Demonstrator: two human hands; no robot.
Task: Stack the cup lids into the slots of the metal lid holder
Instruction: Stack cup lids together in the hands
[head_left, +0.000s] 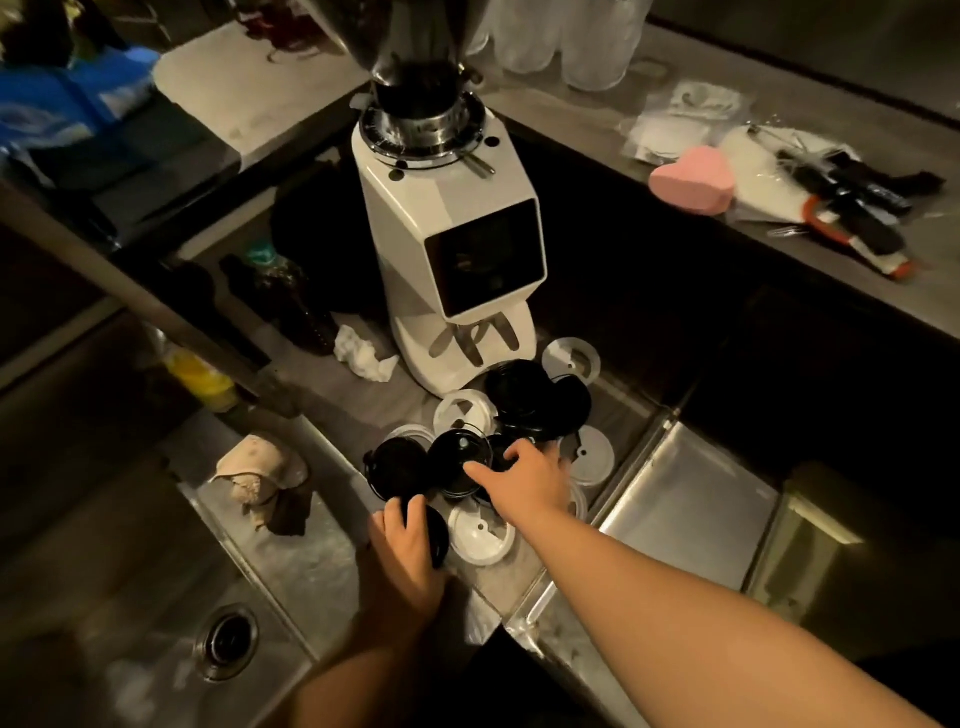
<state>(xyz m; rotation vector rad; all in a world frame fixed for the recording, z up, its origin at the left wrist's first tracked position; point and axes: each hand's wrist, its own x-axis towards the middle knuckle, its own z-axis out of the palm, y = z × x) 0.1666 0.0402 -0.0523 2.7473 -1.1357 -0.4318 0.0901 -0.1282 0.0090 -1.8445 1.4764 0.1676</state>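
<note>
Several black and white cup lids lie scattered on the steel counter in front of a white coffee grinder. My left hand (402, 540) grips a black lid (435, 535) at the near edge of the pile. My right hand (530, 480) reaches over the pile, fingers spread, fingertips touching a black lid (457, 457) in the middle. A white lid (480, 530) lies between my two hands. More black lids (530, 397) are heaped behind, with white lids (571, 358) around them. No metal lid holder is recognisable in the dim view.
The white coffee grinder (457, 234) stands just behind the lids. A sink (228, 639) with a drain lies at lower left, a crumpled cloth (260, 478) on its rim. A steel tray (685, 499) sits to the right. A pink heart-shaped sponge (691, 179) rests on the far counter.
</note>
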